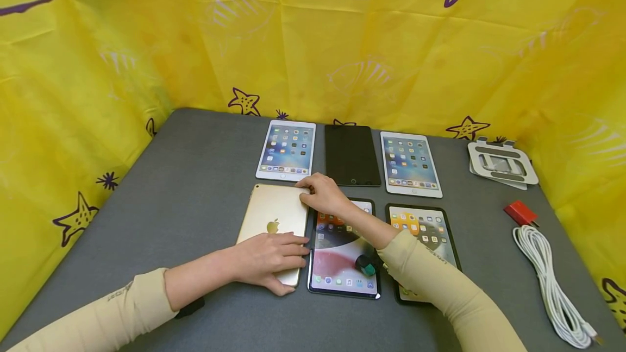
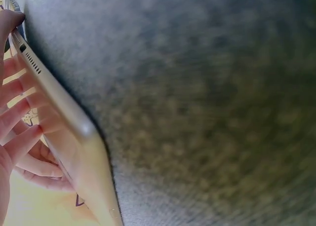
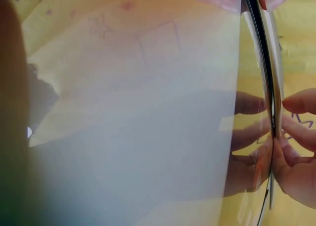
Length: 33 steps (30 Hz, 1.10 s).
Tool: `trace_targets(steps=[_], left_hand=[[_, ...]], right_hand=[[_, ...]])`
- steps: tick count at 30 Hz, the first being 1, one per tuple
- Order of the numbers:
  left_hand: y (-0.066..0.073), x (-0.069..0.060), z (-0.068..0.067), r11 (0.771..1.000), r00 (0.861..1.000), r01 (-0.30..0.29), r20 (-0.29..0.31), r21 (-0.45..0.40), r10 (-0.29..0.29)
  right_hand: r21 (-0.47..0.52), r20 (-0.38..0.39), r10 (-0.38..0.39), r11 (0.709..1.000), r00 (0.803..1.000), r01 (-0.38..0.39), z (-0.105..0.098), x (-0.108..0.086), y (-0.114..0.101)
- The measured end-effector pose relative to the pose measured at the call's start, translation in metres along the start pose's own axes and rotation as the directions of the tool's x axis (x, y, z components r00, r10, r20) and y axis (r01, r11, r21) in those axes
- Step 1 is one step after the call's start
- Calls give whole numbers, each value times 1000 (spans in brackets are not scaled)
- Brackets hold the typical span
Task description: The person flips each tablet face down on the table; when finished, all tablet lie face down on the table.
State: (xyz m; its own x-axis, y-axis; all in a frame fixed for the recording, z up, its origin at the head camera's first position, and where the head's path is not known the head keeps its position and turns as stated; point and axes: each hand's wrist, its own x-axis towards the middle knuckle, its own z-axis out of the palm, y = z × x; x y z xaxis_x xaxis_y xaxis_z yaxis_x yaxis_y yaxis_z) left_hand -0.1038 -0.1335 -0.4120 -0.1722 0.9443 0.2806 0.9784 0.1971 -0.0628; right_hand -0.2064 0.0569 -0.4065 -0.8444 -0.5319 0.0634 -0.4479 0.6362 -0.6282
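A gold-backed tablet (image 1: 274,208) lies face down at the front left of a group of tablets, its apple logo showing. My left hand (image 1: 269,259) rests across its lower half with fairly straight fingers reaching the right edge; the thumb lies by the bottom edge. At the upper right corner, my right hand (image 1: 325,194) holds the tablet with bent fingers and thumb. The left wrist view shows the bottom edge of the gold tablet (image 2: 61,100) close up, with fingers spread over its back. Fingers (image 3: 296,179) touch a thin tablet edge in the right wrist view, mirrored in a glossy screen.
Beneath my right forearm lie two lit tablets, one in the middle (image 1: 337,257) and one at right (image 1: 447,227). Behind are a white tablet (image 1: 288,148), a dark-screened tablet (image 1: 352,156) and another white tablet (image 1: 411,164). Rightward sit a folded stand (image 1: 504,162), red charger (image 1: 520,212) and white cable (image 1: 548,281).
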Motion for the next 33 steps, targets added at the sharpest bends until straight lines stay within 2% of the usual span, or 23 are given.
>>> trace_targets(steps=[7, 21, 28, 31, 33], left_hand=[[-1, -1, 4, 1000, 1000, -10, -28, 10, 11], [1, -4, 6, 1000, 1000, 1, 4, -1, -1], [0, -6, 7, 1000, 1000, -2, 10, 4, 1], [-2, -5, 5, 1000, 1000, 5, 4, -20, -5], [-4, -2, 1, 998, 999, 22, -24, -63, -23]], right_hand=[[11, 6, 15, 1000, 1000, -15, 0, 1, 1], [-12, 57, -9, 1000, 998, 10, -5, -1, 0], [-25, 108, -19, 999, 994, 21, -8, -1, -1], [-20, 128, -6, 1000, 992, 8, -12, -1, -1], [5, 118, 4, 1000, 993, -5, -15, -3, -2]])
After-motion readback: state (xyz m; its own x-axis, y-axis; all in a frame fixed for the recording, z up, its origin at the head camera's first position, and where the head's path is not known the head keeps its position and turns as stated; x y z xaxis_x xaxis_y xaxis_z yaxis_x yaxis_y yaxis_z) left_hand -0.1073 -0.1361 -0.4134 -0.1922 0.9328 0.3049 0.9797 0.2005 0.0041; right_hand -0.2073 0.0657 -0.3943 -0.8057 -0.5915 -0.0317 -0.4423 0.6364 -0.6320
